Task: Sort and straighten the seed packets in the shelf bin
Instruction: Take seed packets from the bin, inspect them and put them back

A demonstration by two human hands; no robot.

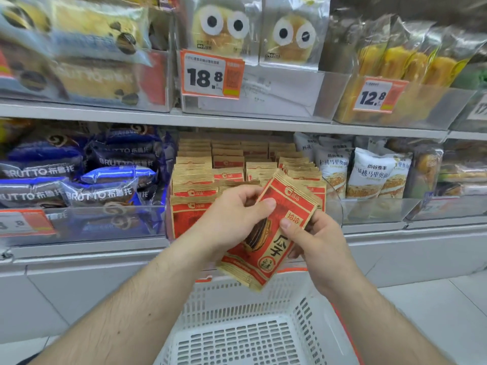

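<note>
Nearest the camera, a white slotted plastic basket with an orange rim sits low in front of a grey shop shelf unit, over pale floor tiles. Two bare forearms reach forward above it. Left hand and right hand together hold one red and tan seed packet, tilted with its top leaning right; the left thumb presses its upper face, the right thumb pinches its right edge, fingers curled behind. Just behind the hands, on the lower shelf, a clear shelf bin holds rows of matching packets standing upright, front rows slightly uneven. Left of it, a bin of blue wrapped snacks; right of it, white bags stand in another bin. On the upper shelf, bags printed with big round eyes stand behind an orange price tag reading 18.8; another tag reads 12.8.
</note>
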